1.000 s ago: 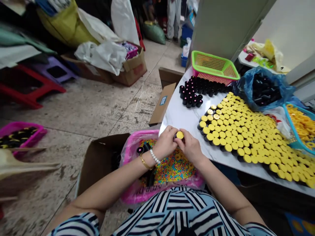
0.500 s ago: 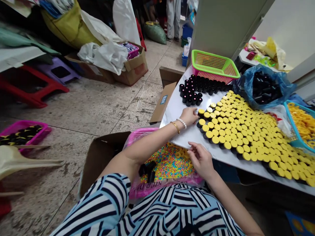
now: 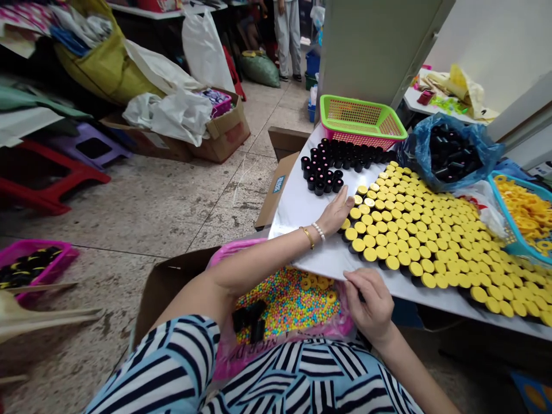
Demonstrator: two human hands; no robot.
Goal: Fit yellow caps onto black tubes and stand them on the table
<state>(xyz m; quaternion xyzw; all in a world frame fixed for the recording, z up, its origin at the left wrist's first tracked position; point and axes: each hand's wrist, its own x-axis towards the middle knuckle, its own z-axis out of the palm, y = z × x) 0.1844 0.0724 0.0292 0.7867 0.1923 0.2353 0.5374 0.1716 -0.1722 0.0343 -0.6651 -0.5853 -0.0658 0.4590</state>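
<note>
Left hand (image 3: 334,214): flat, palm down on white table top (image 3: 302,210), fingertips just beside yellow-capped black jars (image 3: 388,230).
Right hand (image 3: 368,305): curled at table's near edge, above pink bag (image 3: 228,250); any grip unclear.
Hands: apart.
Change: right hand off coloured beads (image 3: 288,305), nearer table edge.

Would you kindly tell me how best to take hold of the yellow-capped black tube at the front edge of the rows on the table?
Pinch the black tube by its sides, just below the yellow cap, coming from the table-edge side. It stands upright with neighbours packed behind it, so the front is probably its freest side, and the flat cap top offers little to grip.
</note>
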